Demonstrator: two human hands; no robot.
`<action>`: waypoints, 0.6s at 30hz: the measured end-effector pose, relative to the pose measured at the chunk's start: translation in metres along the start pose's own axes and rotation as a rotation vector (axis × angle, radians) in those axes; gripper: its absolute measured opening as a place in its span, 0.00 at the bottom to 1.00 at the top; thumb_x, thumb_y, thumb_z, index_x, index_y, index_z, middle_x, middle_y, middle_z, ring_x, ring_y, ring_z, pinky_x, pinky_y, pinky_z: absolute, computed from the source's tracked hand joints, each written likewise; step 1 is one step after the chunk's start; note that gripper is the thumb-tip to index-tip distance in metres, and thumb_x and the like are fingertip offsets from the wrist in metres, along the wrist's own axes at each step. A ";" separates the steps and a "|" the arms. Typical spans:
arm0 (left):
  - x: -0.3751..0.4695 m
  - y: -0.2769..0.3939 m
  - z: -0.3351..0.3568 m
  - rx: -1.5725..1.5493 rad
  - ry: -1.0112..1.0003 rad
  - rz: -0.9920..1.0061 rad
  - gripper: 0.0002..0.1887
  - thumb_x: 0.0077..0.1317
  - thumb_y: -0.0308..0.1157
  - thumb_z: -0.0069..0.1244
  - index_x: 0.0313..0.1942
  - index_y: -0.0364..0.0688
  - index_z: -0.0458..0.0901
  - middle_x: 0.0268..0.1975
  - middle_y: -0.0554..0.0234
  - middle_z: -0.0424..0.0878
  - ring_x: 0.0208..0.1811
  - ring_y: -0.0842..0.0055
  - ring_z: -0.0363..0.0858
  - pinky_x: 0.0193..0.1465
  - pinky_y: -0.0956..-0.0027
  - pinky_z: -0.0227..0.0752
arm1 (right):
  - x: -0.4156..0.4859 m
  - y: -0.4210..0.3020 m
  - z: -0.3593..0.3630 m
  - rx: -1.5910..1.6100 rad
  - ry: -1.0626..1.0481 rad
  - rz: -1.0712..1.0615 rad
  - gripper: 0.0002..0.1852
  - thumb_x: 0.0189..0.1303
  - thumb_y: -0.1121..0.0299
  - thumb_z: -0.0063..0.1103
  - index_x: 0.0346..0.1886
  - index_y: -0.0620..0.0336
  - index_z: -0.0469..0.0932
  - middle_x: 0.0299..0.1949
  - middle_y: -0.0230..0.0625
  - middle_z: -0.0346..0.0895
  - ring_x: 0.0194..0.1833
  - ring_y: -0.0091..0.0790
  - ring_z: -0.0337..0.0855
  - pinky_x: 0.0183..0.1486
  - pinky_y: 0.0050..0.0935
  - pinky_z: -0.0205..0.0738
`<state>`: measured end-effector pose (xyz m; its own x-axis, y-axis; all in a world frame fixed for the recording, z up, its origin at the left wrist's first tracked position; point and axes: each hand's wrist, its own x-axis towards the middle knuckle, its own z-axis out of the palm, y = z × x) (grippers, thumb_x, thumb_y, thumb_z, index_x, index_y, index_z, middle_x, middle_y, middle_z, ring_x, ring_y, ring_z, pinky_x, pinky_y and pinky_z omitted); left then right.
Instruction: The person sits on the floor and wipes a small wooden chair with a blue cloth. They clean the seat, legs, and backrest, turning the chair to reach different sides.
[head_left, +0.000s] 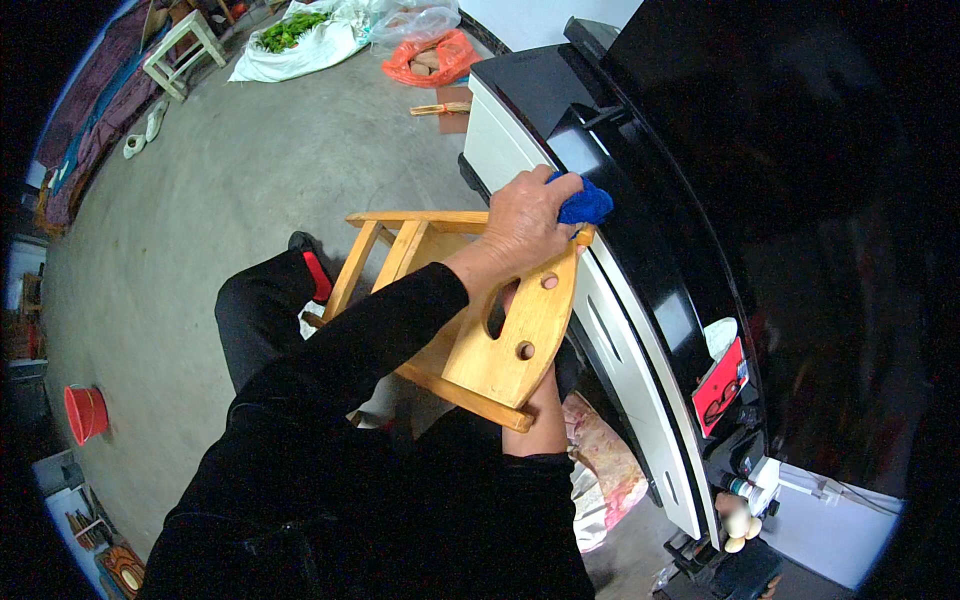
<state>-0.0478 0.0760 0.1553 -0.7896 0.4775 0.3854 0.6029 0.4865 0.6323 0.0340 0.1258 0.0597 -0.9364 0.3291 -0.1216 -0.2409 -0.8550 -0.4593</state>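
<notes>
A small varnished wooden chair (517, 360) is tilted before me, its legs towards the left. Round holes and a curved slot pierce its backrest. My left hand (529, 210) grips a bunched blue cloth (586, 204) against the rounded post end (585, 235) at the backrest's upper corner. Behind the backrest, my right hand (550, 280) holds the chair; most of it is hidden, with bits of skin showing through the holes and its forearm coming up from below.
Close on the right runs a glossy black-topped cabinet (637, 225) with white drawer fronts, bearing glasses on a red booklet (718, 394). On the concrete floor are a red bucket (86, 414), a pale stool (184, 54), white shoes (146, 131), a white sack of greens (300, 56) and an orange bag (442, 64).
</notes>
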 end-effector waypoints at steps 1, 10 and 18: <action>0.001 0.001 0.003 0.011 -0.012 -0.009 0.20 0.55 0.35 0.66 0.48 0.48 0.80 0.41 0.50 0.80 0.44 0.55 0.83 0.45 0.52 0.79 | 0.001 -0.001 0.000 -0.003 0.000 0.001 0.45 0.66 0.26 0.42 0.79 0.40 0.51 0.73 0.43 0.61 0.70 0.44 0.67 0.73 0.50 0.65; 0.006 0.001 0.008 0.088 0.002 -0.081 0.23 0.53 0.35 0.67 0.49 0.48 0.79 0.41 0.49 0.79 0.45 0.50 0.82 0.47 0.50 0.77 | 0.001 0.003 0.001 -0.013 -0.005 -0.006 0.46 0.65 0.26 0.43 0.79 0.41 0.52 0.72 0.44 0.61 0.70 0.44 0.68 0.72 0.50 0.66; 0.001 -0.052 0.003 -0.277 0.122 -0.320 0.22 0.54 0.37 0.68 0.46 0.41 0.79 0.41 0.46 0.86 0.45 0.54 0.86 0.50 0.55 0.79 | 0.027 0.010 -0.003 0.013 -0.047 -0.023 0.47 0.65 0.25 0.44 0.79 0.41 0.52 0.72 0.44 0.62 0.69 0.45 0.68 0.71 0.50 0.67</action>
<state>-0.0799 0.0532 0.1209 -0.9492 0.2367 0.2072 0.2858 0.3734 0.8825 0.0070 0.1274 0.0493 -0.9416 0.3296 -0.0692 -0.2654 -0.8527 -0.4500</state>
